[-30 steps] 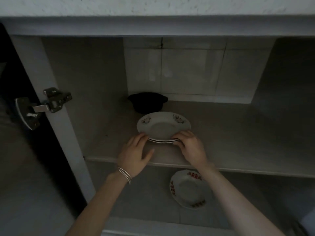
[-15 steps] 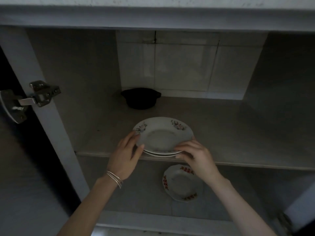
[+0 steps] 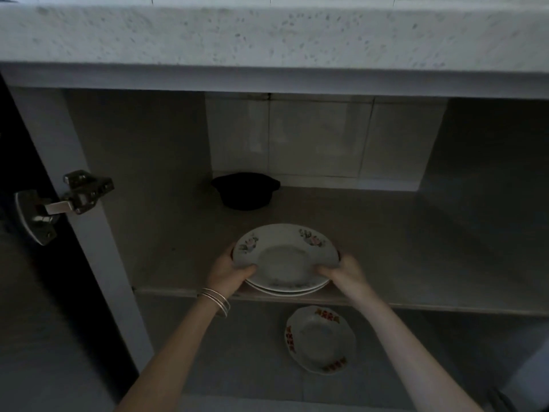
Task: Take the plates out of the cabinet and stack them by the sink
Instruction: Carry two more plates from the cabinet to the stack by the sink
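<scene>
A small stack of white plates with pink flower prints point(image 3: 285, 257) sits at the front edge of the cabinet's middle shelf point(image 3: 416, 263). My left hand point(image 3: 227, 272) grips the stack's left rim, thumb on top. On the right rim my right hand point(image 3: 344, 272) holds the stack the same way. A smaller white plate with red and orange rim marks point(image 3: 320, 340) lies on the cabinet floor below, untouched.
A black pot point(image 3: 245, 190) stands at the back of the shelf by the tiled wall. The speckled stone countertop edge point(image 3: 267, 37) overhangs the cabinet. At the left, the open door carries a metal hinge point(image 3: 59, 203).
Both hands have moved from the stack's front edge round to its sides and closed on the rim. The stack has come forward to the shelf's edge. The view has pulled back, showing the countertop.
</scene>
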### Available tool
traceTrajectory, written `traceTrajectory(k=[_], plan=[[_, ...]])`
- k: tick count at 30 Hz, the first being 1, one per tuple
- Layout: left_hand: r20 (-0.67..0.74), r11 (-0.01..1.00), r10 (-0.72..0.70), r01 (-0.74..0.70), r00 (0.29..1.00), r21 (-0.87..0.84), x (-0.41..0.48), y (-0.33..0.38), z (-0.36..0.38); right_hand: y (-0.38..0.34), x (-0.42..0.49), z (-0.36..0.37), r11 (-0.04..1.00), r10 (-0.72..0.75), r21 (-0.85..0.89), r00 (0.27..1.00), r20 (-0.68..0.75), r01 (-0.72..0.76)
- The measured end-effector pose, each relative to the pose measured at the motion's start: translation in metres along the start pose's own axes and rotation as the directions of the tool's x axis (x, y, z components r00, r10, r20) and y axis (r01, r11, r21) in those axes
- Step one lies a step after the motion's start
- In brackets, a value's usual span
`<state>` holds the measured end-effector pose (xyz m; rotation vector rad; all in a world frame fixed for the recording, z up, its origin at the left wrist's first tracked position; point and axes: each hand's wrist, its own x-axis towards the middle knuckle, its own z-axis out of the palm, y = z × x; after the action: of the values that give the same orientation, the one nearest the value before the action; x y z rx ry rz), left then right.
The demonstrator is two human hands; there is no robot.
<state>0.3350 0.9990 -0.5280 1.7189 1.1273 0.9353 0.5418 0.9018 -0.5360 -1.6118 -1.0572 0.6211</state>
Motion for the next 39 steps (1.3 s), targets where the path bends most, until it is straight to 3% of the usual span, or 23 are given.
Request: traceTrajectory(k=[10, 19, 24, 30, 35, 39], plan=[[-0.119, 0.971, -0.051, 0.021, 0.992, -0.240, -0.056, 0.011, -0.005, -0.033, -0.067, -0.003, 0.983, 0.049, 0.183, 0.993, -0.112, -0.028], [-0.103, 0.894, -0.284, 0.225, 0.953, -0.389, -0.195, 0.111, -0.060, -0.140, -0.196, -0.037, 0.904, 0.394, 0.214, 0.916, -0.079, -0.370], [-0.069, 0.881, -0.388, 0.348, 0.919, -0.319, -0.253, 0.203, -0.120, -0.241, -0.254, -0.061, 0.831, 0.534, 0.214, 0.844, -0.053, -0.513], [-0.020, 0.870, -0.437, 0.418, 0.899, -0.261, -0.281, 0.321, -0.190, -0.374, -0.286, -0.093, 0.805, 0.578, 0.209, 0.813, -0.068, -0.555], [-0.010, 0.830, -0.486, 0.458, 0.874, -0.318, -0.288, 0.396, -0.239, -0.457, -0.292, -0.114, 0.840, 0.540, 0.103, 0.839, -0.068, -0.533], [-0.017, 0.852, -0.446, 0.419, 0.895, -0.313, -0.297, 0.430, -0.272, -0.506, -0.292, -0.121, 0.887, 0.460, -0.019, 0.887, -0.030, -0.461]])
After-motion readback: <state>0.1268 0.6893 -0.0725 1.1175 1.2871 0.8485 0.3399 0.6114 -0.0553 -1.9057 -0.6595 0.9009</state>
